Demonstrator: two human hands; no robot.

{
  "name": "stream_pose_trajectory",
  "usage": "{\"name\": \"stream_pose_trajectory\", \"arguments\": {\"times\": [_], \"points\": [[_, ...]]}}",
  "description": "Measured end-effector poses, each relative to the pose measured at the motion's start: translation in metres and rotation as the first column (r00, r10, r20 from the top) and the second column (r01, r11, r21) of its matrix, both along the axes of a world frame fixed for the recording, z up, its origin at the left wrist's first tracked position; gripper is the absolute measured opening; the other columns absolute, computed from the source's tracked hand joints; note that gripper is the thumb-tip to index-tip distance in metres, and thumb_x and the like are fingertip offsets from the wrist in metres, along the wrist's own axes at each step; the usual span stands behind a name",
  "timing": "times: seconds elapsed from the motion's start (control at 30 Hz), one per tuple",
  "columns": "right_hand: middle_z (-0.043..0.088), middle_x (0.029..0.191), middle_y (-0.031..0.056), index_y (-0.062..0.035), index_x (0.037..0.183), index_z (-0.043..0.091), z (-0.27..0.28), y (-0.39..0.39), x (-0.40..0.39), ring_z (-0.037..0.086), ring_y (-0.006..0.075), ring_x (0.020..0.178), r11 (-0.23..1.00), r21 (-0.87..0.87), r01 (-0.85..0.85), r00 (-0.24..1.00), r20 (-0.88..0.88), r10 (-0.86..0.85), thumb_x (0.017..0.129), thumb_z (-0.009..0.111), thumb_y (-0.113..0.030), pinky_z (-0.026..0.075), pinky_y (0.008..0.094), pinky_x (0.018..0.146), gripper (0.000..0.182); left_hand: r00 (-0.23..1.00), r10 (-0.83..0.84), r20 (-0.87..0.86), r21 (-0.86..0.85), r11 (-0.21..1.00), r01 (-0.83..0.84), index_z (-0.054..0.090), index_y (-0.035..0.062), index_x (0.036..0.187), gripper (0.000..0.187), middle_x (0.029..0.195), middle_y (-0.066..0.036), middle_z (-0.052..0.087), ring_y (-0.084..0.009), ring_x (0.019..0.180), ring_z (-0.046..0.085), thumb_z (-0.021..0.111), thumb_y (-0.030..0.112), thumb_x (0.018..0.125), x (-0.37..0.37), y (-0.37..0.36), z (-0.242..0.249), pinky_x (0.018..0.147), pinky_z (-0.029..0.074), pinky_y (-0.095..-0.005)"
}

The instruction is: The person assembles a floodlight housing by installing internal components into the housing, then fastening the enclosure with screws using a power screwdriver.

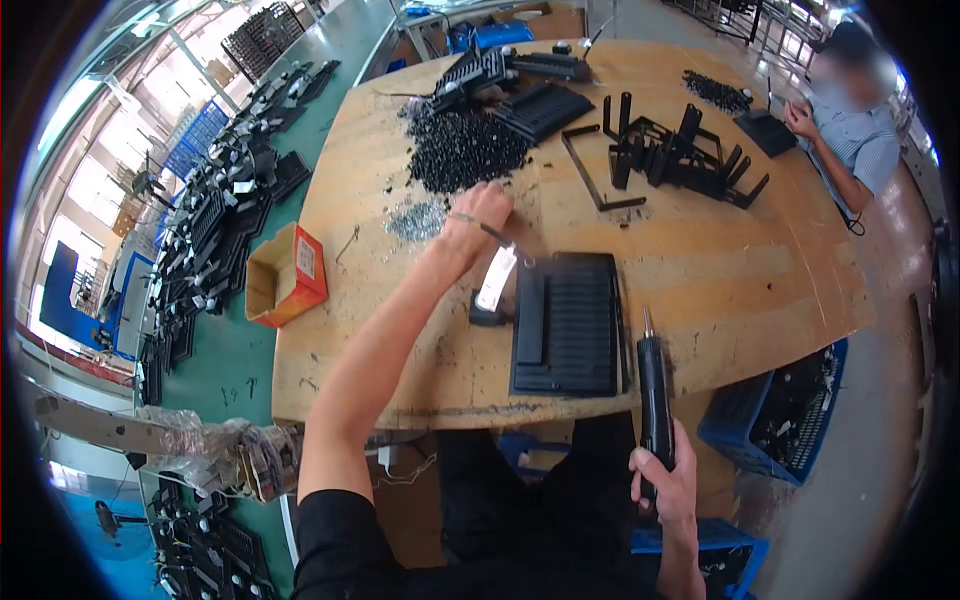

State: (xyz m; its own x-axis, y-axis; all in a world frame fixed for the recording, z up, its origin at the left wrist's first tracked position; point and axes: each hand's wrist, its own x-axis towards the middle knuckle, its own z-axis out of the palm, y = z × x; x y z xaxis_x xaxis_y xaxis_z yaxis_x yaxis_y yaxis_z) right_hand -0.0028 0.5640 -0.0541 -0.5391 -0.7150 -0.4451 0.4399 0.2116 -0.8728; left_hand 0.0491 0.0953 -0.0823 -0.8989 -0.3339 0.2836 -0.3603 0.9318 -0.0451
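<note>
My right hand (668,470) is wrapped round a black power screwdriver (653,400), its metal bit pointing away from me past the table's front edge. My left hand (480,217) reaches over the table, fingers curled down at the near edge of a heap of small black parts (465,150). Whatever those fingertips hold is hidden. A strap with a white tag (497,279) circles the left wrist. Below that hand lies a black ribbed panel (567,325), flat on the table, with a small black block (487,308) at its left. Small silvery screws (412,222) lie left of the hand.
Black brackets (670,155) and stacked black panels (543,110) lie further back. An open orange box (287,277) stands at left, beside a green bench (225,345) with many black assemblies. Another person (850,125) works at far right. A blue crate (775,410) sits below right.
</note>
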Motion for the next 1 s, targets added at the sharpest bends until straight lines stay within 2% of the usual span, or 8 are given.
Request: {"name": "stream_pose_trajectory", "arguments": {"times": [0.1,0.23,0.3,0.37,0.4,0.47,0.57,1.0], "points": [[0.063,0.081,0.0086,0.0027,0.149,0.042,-0.008,0.005,0.000,0.057,0.0112,0.047,0.999,-0.020,-0.033,0.998,-0.049,0.032,0.096,0.070,-0.018,0.038,0.0226,0.037,0.063,1.000,-0.021,-0.016,0.020,1.000,0.022,0.068,-0.0011,0.093,0.013,0.099,-0.020,0.067,-0.0416,0.104,0.066,0.062,-0.001,0.081,0.008,-0.001,0.013,0.093,0.054,-0.0503],[0.062,0.081,0.0081,0.0048,0.155,0.038,-0.006,0.031,0.011,0.058,0.0109,0.049,0.995,-0.089,-0.042,0.995,-0.092,0.033,0.093,0.071,-0.017,0.041,0.0226,0.040,0.074,0.870,0.246,-0.427,0.267,0.954,-0.139,0.077,-0.0018,0.105,0.020,0.107,-0.026,0.069,-0.0413,0.104,0.067,0.067,-0.001,0.088,0.073,-0.001,0.032,0.090,0.053,-0.0469],[0.062,0.082,0.0084,0.0053,0.157,0.035,0.000,0.044,0.017,0.058,0.0108,0.051,0.995,-0.082,-0.062,0.993,-0.102,0.054,0.092,0.072,-0.016,0.043,0.0228,0.042,0.078,0.770,0.360,-0.527,0.428,0.895,-0.126,0.077,-0.0028,0.108,0.018,0.095,-0.019,0.073,-0.0302,0.090,0.071,0.070,0.006,0.094,0.122,0.027,0.043,0.082,0.054,-0.0401],[0.065,0.098,0.0075,0.0054,0.159,0.037,0.005,0.054,0.026,0.063,0.0080,0.067,0.976,-0.089,-0.199,0.977,-0.092,0.191,0.091,0.078,-0.017,0.050,0.0225,0.056,0.083,0.626,0.670,-0.400,0.778,0.609,-0.156,0.078,-0.0032,0.101,0.018,0.081,-0.010,0.073,-0.0181,0.073,0.069,0.073,0.014,0.098,0.153,0.094,0.062,0.071,0.053,-0.0322],[0.068,0.121,0.0155,0.0061,0.161,0.034,0.005,0.058,0.029,0.070,0.0147,0.093,0.955,-0.047,-0.294,0.954,-0.076,0.290,0.091,0.080,-0.017,0.057,0.0283,0.080,0.088,0.638,0.681,-0.360,0.869,0.493,-0.036,0.078,-0.0027,0.100,0.019,0.079,-0.007,0.072,-0.0148,0.070,0.067,0.071,0.015,0.100,0.163,0.128,0.055,0.067,0.052,-0.0299],[0.065,0.131,0.0177,0.0057,0.162,0.033,0.004,0.051,0.035,0.067,0.0176,0.107,0.907,-0.080,-0.414,0.901,-0.177,0.396,0.091,0.081,-0.018,0.054,0.0310,0.092,0.089,0.698,0.679,-0.229,0.972,0.191,0.133,0.077,-0.0022,0.097,0.019,0.079,-0.006,0.073,-0.0126,0.067,0.066,0.070,0.015,0.101,0.169,0.199,0.048,0.061,0.053,-0.0281],[0.059,0.149,0.0206,0.0034,0.164,0.032,0.008,0.046,0.047,0.056,0.0227,0.136,0.811,-0.086,-0.579,0.803,-0.233,0.549,0.091,0.083,-0.020,0.041,0.0362,0.116,0.092,0.724,0.668,-0.171,0.893,-0.205,0.400,0.076,-0.0019,0.098,0.015,0.085,-0.011,0.075,-0.0157,0.064,0.068,0.072,0.012,0.101,0.173,0.256,0.025,0.056,0.055,-0.0292],[0.071,0.133,0.0171,0.0017,0.163,0.035,0.014,0.063,0.065,0.068,0.0178,0.117,0.784,-0.007,-0.621,0.732,-0.364,0.576,0.086,0.084,-0.015,0.047,0.0309,0.108,0.093,0.687,0.694,-0.217,0.674,-0.403,0.620,0.073,-0.0006,0.102,0.024,0.084,-0.007,0.075,-0.0113,0.064,0.069,0.070,0.023,0.105,0.189,0.278,0.024,0.057,0.056,-0.0233]]}}
